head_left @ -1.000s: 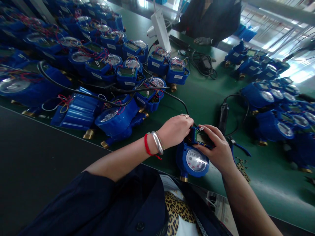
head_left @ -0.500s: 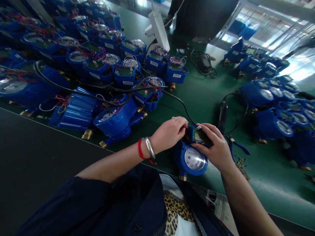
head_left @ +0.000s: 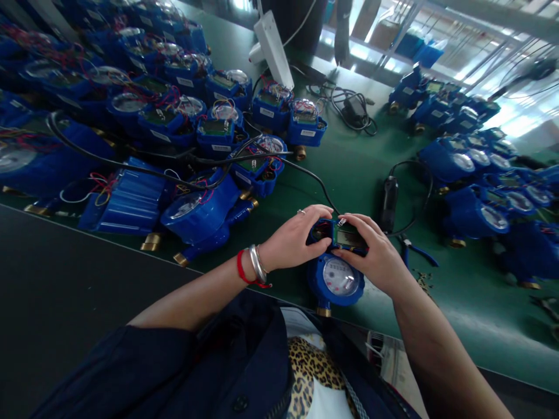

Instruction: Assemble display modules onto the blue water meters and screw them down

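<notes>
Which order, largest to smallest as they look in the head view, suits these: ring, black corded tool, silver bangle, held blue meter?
1. Held blue meter
2. Black corded tool
3. Silver bangle
4. Ring

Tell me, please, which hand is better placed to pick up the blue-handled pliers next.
Probably the right hand: the pliers lie beside it, while the left hand is farther away; both touch the water meter.

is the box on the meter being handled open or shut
Open: no lid covers the electronics box on the meter; its green board shows.
</notes>
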Demonstrator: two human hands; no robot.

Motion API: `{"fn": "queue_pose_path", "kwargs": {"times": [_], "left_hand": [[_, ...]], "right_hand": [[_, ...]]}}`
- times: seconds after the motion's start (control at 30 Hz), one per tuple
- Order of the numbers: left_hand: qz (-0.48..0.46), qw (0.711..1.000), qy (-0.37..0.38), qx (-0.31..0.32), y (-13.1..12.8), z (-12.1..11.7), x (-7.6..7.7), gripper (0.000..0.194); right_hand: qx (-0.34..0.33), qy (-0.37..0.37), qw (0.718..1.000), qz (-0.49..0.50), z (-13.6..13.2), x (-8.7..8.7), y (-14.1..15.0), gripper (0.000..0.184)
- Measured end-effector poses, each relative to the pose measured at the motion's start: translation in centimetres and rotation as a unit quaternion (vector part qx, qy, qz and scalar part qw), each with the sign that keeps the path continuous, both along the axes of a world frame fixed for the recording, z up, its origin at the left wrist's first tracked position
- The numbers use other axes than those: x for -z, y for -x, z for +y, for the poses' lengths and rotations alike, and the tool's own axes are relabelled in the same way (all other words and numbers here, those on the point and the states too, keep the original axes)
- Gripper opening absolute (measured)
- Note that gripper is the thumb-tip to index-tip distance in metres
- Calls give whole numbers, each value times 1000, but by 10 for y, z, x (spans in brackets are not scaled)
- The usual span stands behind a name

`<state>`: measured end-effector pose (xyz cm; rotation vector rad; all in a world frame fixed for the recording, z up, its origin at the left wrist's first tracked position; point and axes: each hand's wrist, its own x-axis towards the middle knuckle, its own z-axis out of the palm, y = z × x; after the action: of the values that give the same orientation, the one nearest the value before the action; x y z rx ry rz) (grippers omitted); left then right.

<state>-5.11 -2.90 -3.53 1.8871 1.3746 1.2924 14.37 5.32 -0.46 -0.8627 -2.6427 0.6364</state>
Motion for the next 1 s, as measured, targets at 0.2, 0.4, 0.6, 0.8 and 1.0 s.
{"fn": "queue_pose_path", "kwargs": {"times": [0.2, 0.4, 0.6, 0.8, 1.0], "left_hand": [[-21, 996, -46, 72, -5, 9, 2, 35], [27, 991, -67, 111, -10, 12, 2, 23], [77, 990, -57, 101, -11, 9, 1, 35], [89, 991, -36, 92, -12, 9, 1, 26], [119, 990, -24, 78, -13, 8, 0, 26]], "right_hand": [[10, 22, 1000, 15, -2, -2, 0, 56], [-3, 30, 999, 35, 0, -1, 0, 57], [11, 28, 999, 40, -1, 1, -2, 58], [13, 44, 998, 50, 0, 5, -3, 60], [8, 55, 996, 75, 0, 11, -1, 62]]}}
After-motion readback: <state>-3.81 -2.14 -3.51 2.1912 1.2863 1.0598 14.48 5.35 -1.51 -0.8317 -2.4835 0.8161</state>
